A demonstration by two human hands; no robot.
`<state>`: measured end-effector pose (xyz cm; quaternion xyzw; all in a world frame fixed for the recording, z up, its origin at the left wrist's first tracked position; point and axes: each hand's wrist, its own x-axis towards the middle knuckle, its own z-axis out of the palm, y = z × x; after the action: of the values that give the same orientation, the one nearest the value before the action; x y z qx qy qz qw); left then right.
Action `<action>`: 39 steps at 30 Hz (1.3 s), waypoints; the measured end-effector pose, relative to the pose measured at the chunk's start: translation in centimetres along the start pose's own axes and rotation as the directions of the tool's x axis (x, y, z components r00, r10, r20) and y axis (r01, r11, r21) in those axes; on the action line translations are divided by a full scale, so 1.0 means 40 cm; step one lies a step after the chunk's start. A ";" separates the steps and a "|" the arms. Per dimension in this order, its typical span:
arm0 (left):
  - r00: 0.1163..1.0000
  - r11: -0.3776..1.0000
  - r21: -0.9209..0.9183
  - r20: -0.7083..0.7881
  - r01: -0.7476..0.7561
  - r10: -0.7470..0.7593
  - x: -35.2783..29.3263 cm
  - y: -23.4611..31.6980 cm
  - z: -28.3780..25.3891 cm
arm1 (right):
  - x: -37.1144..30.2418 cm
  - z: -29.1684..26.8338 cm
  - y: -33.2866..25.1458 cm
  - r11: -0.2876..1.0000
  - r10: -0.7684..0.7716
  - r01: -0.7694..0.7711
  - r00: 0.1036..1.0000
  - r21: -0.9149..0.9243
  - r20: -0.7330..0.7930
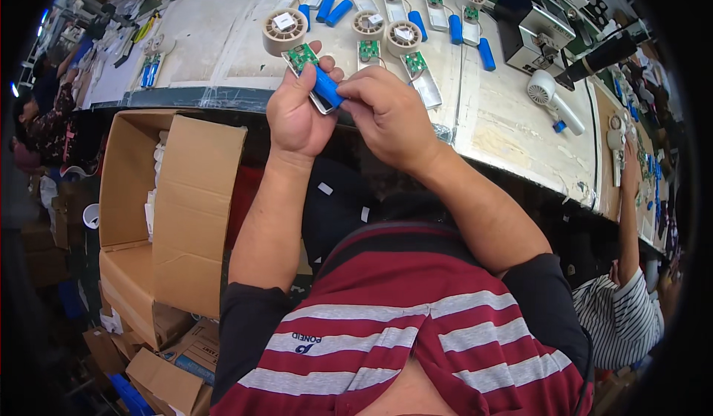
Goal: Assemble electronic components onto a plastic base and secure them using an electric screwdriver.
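Observation:
My left hand is closed around the white handle of a half-assembled handheld fan, whose round beige head points away from me. A green circuit board sits in the handle near the head. Below it, a blue cylindrical battery lies in or over the open handle, tilted down to the right. My right hand pinches the battery's near end with thumb and fingers; the fingertips are partly hidden. Just beyond my hands, two similar fans lie with their boards and handle shells showing.
Several more open fans with blue batteries line the far side of the white worktable. A boxy metal device and a closed white fan are at the right. An open cardboard box stands at lower left. Co-workers sit at both sides.

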<state>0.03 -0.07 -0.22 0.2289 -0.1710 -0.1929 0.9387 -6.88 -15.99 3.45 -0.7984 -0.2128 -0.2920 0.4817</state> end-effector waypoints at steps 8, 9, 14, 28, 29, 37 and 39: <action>0.996 0.999 -0.011 -0.078 -0.032 0.031 -0.004 -0.039 0.005 | -0.025 0.007 0.022 0.996 0.046 -0.047 0.999 -0.070 -0.025; 0.996 0.999 -0.009 -0.079 -0.040 0.039 -0.004 -0.043 0.004 | -0.027 0.009 0.024 0.996 0.057 -0.060 0.998 -0.063 -0.039; 0.989 0.998 -0.034 -0.141 -0.058 0.053 -0.004 -0.063 0.016 | -0.029 0.017 0.032 0.999 0.047 -0.049 0.995 -0.012 -0.090; 0.968 0.991 0.089 -0.222 -0.095 0.113 0.001 -0.065 0.044 | -0.038 0.012 0.049 0.999 0.035 -0.035 0.999 0.002 -0.009; 0.967 0.988 0.123 -0.222 -0.098 0.124 0.002 -0.063 0.052 | -0.038 0.009 0.045 0.999 0.040 -0.040 0.999 0.037 -0.006; 0.933 0.976 0.157 -0.304 -0.148 0.191 -0.012 -0.069 0.069 | -0.044 0.034 0.031 0.983 0.112 -0.110 0.994 0.148 -0.006; 0.909 0.984 0.121 -0.383 -0.130 0.167 -0.004 -0.072 0.071 | -0.042 0.035 0.030 0.989 0.087 -0.087 0.996 0.119 0.009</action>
<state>-2.08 -3.41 0.67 0.2922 -0.0057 -0.0631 0.9543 -7.00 -15.37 1.04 -0.7773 -0.1958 -0.2561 0.5402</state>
